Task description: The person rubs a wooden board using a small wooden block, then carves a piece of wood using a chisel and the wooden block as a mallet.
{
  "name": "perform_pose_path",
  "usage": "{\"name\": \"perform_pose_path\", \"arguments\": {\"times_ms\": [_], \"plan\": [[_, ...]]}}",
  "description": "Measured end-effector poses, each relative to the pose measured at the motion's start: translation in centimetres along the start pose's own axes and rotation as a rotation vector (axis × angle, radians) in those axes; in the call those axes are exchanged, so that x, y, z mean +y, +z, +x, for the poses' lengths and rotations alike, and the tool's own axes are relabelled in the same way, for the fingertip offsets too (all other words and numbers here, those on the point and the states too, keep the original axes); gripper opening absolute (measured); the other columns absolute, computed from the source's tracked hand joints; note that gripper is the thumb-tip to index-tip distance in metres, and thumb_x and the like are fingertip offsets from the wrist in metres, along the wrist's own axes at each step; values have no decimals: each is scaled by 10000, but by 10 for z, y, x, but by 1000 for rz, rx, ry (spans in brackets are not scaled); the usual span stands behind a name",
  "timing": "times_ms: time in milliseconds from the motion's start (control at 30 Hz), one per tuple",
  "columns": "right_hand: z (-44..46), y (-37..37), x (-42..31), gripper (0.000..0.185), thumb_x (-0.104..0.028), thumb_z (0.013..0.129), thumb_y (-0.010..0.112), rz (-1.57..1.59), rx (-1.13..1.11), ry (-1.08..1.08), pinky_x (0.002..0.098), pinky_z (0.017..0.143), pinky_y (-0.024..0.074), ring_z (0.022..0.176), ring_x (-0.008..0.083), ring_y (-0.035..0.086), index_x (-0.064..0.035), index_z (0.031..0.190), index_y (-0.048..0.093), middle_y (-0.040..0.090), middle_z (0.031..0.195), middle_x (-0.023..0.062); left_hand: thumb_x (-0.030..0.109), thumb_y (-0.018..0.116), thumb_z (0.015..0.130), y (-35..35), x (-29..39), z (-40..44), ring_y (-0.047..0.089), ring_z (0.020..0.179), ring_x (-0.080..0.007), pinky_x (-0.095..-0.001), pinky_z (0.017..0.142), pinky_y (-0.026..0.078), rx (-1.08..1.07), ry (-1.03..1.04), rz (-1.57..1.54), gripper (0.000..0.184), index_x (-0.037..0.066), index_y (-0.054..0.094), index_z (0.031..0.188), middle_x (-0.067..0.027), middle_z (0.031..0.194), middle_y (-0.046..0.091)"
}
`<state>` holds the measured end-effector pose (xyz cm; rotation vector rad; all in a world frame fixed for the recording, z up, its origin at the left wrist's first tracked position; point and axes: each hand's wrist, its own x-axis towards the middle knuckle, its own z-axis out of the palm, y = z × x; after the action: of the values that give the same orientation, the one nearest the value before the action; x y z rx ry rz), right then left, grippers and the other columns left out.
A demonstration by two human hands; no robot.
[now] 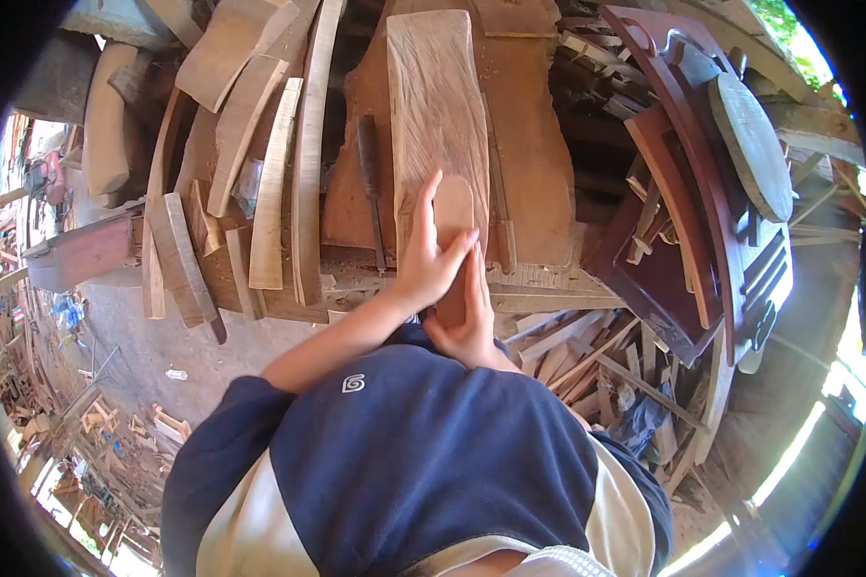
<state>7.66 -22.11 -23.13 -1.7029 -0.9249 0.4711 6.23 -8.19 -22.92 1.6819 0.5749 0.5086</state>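
Note:
A small smooth wooden piece with a rounded top (454,204) lies between my two hands, its far end over a long rough plank (433,96). My left hand (431,252) is on its left side, the index finger stretched along the edge and the thumb across its face. Lower down on the right, my right hand (470,322) holds the near part, its fingers together and pointing away from me. The plank rests on a wide brown board (529,144). Left of the plank lies a chisel-like tool with a dark handle (367,159).
Curved wooden pieces (274,188) are stacked at the left of the bench. At the right stand dark red furniture parts (683,144) and an oval wooden disc (751,149). Wood offcuts (587,375) lie below on the right, and scraps (115,452) cover the left floor.

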Motion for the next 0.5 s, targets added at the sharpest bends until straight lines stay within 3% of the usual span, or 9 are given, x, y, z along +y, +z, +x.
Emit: {"name": "perform_pose_path", "arguments": {"times_ms": [100, 133, 200, 267, 333, 367, 433, 467, 500], "plan": [[22, -1, -5, 1014, -6, 639, 683, -90, -29, -3, 469, 1184, 201, 1462, 432, 183, 138, 1484, 141, 189, 1536, 348, 203, 655, 914, -2, 8, 9, 308, 1404, -301, -416, 1160, 247, 46, -47, -22, 767, 41, 209, 1516, -188, 1501, 317], [38, 1, -2, 1008, -26, 647, 683, -168, -29, -41, 498, 1178, 214, 1443, 479, 202, 145, 1477, 138, 193, 1510, 392, 217, 665, 909, -5, 2, 32, 325, 1398, -308, -413, 1154, 263, 8, -44, -79, 769, 41, 222, 1512, -191, 1500, 332], [105, 8, 12, 1015, -61, 646, 679, -207, 50, -103, 488, 1161, 257, 1405, 496, 264, 137, 1482, 138, 234, 1490, 388, 253, 680, 903, -13, -10, 94, 353, 1391, -317, -409, 1144, 291, -4, -20, -39, 769, 46, 248, 1505, -201, 1496, 361], [192, 13, 31, 1035, -81, 657, 682, -39, 78, -67, 413, 1111, 359, 1390, 420, 343, 62, 1518, 126, 297, 1496, 312, 349, 668, 912, -20, -38, 189, 370, 1390, -317, -413, 1133, 315, 59, 23, 96, 755, 72, 283, 1498, -217, 1493, 386], [269, 15, 61, 1030, -146, 649, 752, -89, 121, -121, 348, 1080, 400, 1340, 301, 452, 43, 1510, 218, 424, 1465, 204, 447, 499, 973, -34, -28, 264, 430, 1342, -364, -472, 1080, 366, 30, -197, 313, 650, 151, 271, 1505, -201, 1459, 439], [292, 14, 59, 1027, -175, 653, 759, -131, 110, -81, 369, 1105, 375, 1366, 325, 419, 43, 1508, 232, 398, 1481, 237, 522, 428, 977, -38, -35, 299, 483, 1301, -387, -520, 1031, 417, 45, -264, 479, 648, 208, 251, 1515, -175, 1430, 494], [313, 18, 63, 909, 48, 711, 667, -153, 154, -121, 367, 965, 502, 1289, 291, 501, -95, 1528, 297, 395, 1487, 207, 499, 411, 988, -43, -59, 331, 475, 1301, -404, -525, 1060, 391, 146, -177, 627, 621, 196, 267, 1511, -187, 1443, 476], [308, 18, 64, 909, 48, 711, 667, -148, 163, -118, 367, 965, 502, 1289, 291, 501, -95, 1528, 297, 395, 1487, 207, 453, 408, 998, -38, -76, 336, 469, 1305, -405, -518, 1093, 358, 206, -178, 573, 575, 205, 290, 1503, -196, 1473, 435], [296, 16, 67, 939, -62, 693, 692, -205, 105, -72, 391, 1031, 445, 1340, 353, 427, -18, 1517, 245, 324, 1510, 258, 426, 395, 1006, -37, -54, 314, 464, 1309, -407, -516, 1099, 352, 167, -258, 514, 554, 219, 284, 1507, -194, 1493, 406]]}}
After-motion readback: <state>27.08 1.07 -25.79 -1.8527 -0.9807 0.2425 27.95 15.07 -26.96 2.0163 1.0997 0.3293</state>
